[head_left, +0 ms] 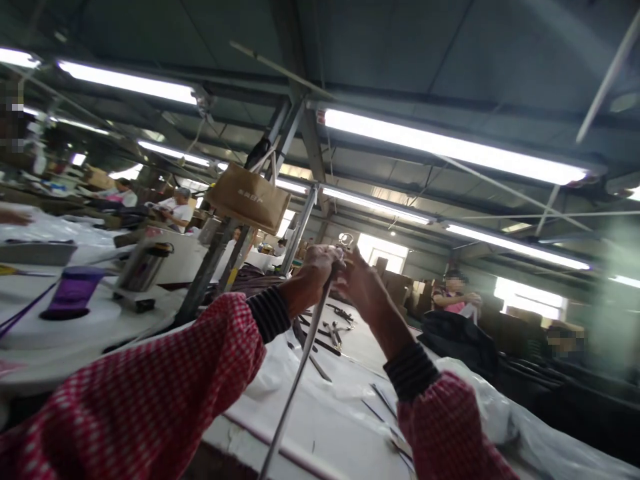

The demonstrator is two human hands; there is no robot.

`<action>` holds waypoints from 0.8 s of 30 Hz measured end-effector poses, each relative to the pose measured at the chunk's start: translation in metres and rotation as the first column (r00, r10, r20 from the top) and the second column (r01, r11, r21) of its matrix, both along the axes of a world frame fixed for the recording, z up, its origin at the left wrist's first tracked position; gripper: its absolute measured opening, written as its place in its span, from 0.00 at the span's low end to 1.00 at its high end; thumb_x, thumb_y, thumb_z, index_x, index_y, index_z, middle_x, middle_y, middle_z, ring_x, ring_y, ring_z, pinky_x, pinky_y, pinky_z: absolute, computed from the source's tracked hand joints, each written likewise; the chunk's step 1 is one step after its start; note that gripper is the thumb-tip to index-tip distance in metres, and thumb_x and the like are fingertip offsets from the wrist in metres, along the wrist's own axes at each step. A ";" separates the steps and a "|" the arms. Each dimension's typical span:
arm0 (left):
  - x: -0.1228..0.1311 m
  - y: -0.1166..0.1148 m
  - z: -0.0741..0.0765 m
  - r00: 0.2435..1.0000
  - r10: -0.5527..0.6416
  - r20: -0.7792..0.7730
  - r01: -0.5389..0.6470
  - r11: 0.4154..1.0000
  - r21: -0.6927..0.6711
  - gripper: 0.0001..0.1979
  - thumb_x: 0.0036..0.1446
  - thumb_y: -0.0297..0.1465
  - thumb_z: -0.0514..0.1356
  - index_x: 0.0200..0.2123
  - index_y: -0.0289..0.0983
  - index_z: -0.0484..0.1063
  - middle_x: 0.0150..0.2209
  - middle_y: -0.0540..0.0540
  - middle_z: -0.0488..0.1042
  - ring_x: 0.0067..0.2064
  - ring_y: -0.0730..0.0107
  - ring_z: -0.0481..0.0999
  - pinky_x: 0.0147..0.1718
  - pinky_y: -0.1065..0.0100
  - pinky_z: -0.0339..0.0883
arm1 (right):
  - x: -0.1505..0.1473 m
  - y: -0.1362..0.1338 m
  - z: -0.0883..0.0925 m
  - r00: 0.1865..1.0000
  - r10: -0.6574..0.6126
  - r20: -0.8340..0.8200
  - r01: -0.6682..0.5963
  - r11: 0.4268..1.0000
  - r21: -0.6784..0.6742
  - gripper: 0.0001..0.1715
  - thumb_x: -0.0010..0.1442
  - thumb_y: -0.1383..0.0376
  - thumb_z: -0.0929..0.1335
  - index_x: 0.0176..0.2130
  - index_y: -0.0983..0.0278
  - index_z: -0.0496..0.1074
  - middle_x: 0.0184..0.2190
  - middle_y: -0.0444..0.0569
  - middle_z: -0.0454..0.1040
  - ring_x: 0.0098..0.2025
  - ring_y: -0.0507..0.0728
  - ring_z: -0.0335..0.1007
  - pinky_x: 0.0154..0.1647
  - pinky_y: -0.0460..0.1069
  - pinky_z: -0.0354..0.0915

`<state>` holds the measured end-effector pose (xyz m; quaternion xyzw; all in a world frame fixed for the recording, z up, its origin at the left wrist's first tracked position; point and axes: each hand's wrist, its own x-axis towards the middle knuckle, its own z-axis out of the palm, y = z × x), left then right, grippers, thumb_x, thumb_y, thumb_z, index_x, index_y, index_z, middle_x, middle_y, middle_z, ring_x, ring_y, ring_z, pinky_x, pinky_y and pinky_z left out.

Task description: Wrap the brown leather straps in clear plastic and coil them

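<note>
My left hand (316, 270) is raised in front of me, its fingers closed on a long narrow dark strap (306, 350) that hangs down toward the lower edge of the view. My right hand (364, 283) meets it at the strap's upper end, fingers bent and pinched there; the fingertips are partly hidden and blurred. Just above the fingers a small round shiny thing (345, 238) shows; whether it belongs to the strap I cannot tell. Below the hands, several dark straps with metal clasps (336, 333) lie on the white table (345, 427).
A purple ribbon roll (75, 292) and a steel flask (147, 267) stand on the left. A brown bag (249, 198) hangs from a post. Clear plastic sheeting (480, 393) and dark fabric (565, 393) lie on the right. Other people work farther back.
</note>
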<state>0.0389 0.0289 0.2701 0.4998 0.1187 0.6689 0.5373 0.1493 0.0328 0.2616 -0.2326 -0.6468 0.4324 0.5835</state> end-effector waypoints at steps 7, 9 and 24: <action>-0.024 0.002 -0.053 0.995 0.098 -0.024 -0.100 0.992 -0.075 0.05 0.59 0.24 0.64 0.35 0.35 0.69 0.26 0.49 0.76 0.25 0.72 0.77 0.24 0.73 0.72 | 0.006 -0.027 -0.103 0.996 0.068 -0.049 -0.075 0.986 -0.147 0.23 0.56 0.48 0.77 0.35 0.64 0.73 0.18 0.38 0.62 0.17 0.45 0.46 0.17 0.43 0.47; -0.045 -0.005 -0.076 0.994 0.076 -0.074 -0.084 0.992 -0.099 0.09 0.55 0.24 0.68 0.37 0.35 0.71 0.29 0.49 0.77 0.27 0.69 0.79 0.25 0.70 0.75 | 0.027 -0.035 -0.109 0.997 -0.005 0.073 0.015 0.991 -0.137 0.24 0.59 0.47 0.74 0.31 0.65 0.73 0.14 0.36 0.56 0.16 0.45 0.39 0.15 0.44 0.37; -0.084 -0.014 -0.168 0.436 -0.437 -0.787 0.338 0.890 -0.307 0.16 0.62 0.44 0.63 0.34 0.35 0.79 0.21 0.48 0.75 0.17 0.77 0.65 0.17 0.75 0.53 | 0.069 -0.039 -0.114 0.666 0.098 0.739 -0.078 0.995 -0.062 0.19 0.56 0.51 0.78 0.37 0.65 0.78 0.22 0.41 0.66 0.25 0.50 0.57 0.24 0.46 0.51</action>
